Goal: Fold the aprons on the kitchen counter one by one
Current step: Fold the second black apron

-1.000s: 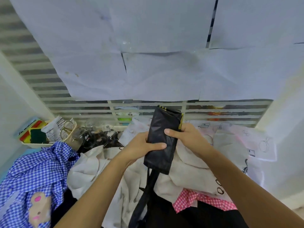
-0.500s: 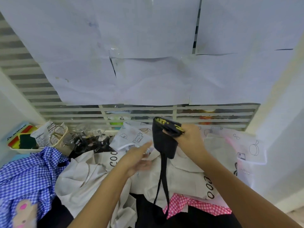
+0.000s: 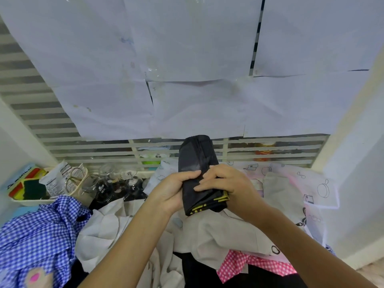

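While reaching over a crumpled beige apron (image 3: 218, 231), grips a folded black apron (image 3: 197, 156) in both hands, its rounded fold rising well above the fingertips and its yellow-trimmed end poking out just below them. Wraps the left hand (image 3: 173, 191) round the bundle's left edge, thumb across the front; curls the right hand (image 3: 227, 183) over the right side, bent fingers pressing the front, both forearms angled up and inward.

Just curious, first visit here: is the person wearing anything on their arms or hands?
Nothing visible. The left hand and right hand are bare: no gloves, rings or watch. The left forearm and right forearm show no sleeves.
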### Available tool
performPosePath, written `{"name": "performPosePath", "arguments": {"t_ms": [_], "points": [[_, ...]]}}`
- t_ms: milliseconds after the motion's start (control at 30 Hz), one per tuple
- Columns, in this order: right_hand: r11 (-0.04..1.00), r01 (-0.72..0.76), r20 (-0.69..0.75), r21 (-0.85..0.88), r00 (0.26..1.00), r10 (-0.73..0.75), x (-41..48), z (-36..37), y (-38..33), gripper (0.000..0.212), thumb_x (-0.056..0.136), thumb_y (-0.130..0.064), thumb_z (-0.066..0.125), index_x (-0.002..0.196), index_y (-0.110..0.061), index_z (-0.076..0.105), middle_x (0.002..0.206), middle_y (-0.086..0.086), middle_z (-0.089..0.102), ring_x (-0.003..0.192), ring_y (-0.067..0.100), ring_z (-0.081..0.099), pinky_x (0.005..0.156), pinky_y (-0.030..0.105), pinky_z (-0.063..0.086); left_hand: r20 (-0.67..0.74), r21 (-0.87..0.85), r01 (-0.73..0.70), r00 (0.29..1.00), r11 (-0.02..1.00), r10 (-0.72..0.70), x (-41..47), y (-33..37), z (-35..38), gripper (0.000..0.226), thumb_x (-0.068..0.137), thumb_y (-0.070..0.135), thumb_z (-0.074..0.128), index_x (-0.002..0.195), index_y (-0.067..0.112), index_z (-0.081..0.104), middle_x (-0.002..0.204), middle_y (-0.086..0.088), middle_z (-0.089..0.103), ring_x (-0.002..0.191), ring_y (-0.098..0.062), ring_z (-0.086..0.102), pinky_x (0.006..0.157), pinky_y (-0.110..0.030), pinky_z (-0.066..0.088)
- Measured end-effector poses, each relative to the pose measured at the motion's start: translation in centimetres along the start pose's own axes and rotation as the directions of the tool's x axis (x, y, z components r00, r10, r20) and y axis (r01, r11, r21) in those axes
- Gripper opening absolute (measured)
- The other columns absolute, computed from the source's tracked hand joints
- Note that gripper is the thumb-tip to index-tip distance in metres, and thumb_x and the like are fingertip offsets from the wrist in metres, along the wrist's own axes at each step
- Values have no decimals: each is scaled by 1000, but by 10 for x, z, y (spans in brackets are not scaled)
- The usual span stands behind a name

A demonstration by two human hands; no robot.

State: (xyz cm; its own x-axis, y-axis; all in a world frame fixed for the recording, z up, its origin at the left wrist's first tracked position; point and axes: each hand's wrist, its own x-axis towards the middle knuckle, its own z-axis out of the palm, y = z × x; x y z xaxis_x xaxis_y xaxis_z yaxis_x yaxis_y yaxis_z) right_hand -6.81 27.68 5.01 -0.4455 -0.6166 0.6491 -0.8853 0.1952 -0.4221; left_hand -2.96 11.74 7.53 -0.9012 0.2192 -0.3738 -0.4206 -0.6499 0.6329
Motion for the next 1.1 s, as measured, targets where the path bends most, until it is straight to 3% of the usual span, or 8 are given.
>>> {"name": "performPosePath", "arguments": {"t_ms": [167, 267, 400, 567, 700, 833, 1000, 1100], "points": [[950, -287, -126, 122, 945, 302, 6, 5, -1, 30, 73, -53, 70, 78, -23, 70, 69, -16, 63, 74, 2, 57, 63, 17, 44, 62, 58, -148, 988, 987, 145, 0, 1, -6, 39, 73, -20, 42, 104, -9, 63, 99, -27, 68, 78, -30, 70, 58, -32, 58], [808, -424, -129, 408, 850, 511, 9, 18, -3, 20, 74, -21, 78, 86, -27, 63, 78, -19, 67, 78, -1, 61, 68, 13, 46, 140, 100, -181, 976, 978, 166, -1, 2, -15, 46, 72, -14, 48, 115, -4, 59, 110, -24, 67, 93, -30, 69, 75, -37, 59], [753, -510, -50, 417, 814, 579, 16, 32, -7, 3, 80, -30, 70, 78, -29, 71, 80, -2, 70, 75, 13, 65, 72, 30, 52, 167, 158, -210, 969, 965, 184, -3, 10, -34, 47, 70, -23, 52, 113, -5, 60, 108, -23, 68, 97, -30, 68, 74, -33, 58], [711, -631, -18, 310, 744, 668, 21, 53, -5, 24, 84, -28, 70, 78, -5, 69, 72, 15, 66, 72, 30, 62, 69, 47, 51, 266, 120, -149, 957, 981, 113, -6, 21, -50, 43, 76, 2, 46, 114, -1, 67, 115, -22, 65, 103, -31, 66, 80, -35, 55], [678, -684, -48, 271, 694, 719, 25, 65, -7, 13, 81, -22, 73, 87, -26, 62, 76, -4, 68, 72, 13, 65, 67, 35, 56, 88, 452, -232, 972, 862, 216, 2, 17, -59, 36, 84, 5, 67, 119, 5, 59, 113, -17, 68, 104, -27, 67, 84, -35, 56], [571, -736, 69, 364, 632, 772, 23, 64, -3, 15, 79, -25, 75, 87, -25, 63, 82, 6, 69, 77, 27, 67, 72, 38, 58, 17, 721, -243, 943, 649, 334, 9, 15, -69, 18, 96, 20, 55, 112, 21, 63, 106, -6, 71, 102, -19, 67, 95, -41, 52], [335, -765, 272, 551, 544, 794, 25, 48, -3, 7, 91, -12, 60, 87, -12, 66, 78, 11, 70, 69, 17, 68, 67, 27, 58, -88, 642, -133, 965, 755, 245, 17, 19, -76, 15, 97, 25, 52, 105, 22, 65, 102, -6, 73, 102, -23, 66, 98, -44, 49], [628, -757, -57, 181, 629, 775, 19, 55, 2, 11, 84, -19, 70, 89, -24, 63, 73, -9, 66, 66, 2, 60, 68, 19, 54, -134, 497, -101, 972, 862, 192, 24, 15, -70, 18, 97, 17, 53, 111, 14, 63, 102, -9, 72, 99, -25, 66, 84, -35, 55]]}}
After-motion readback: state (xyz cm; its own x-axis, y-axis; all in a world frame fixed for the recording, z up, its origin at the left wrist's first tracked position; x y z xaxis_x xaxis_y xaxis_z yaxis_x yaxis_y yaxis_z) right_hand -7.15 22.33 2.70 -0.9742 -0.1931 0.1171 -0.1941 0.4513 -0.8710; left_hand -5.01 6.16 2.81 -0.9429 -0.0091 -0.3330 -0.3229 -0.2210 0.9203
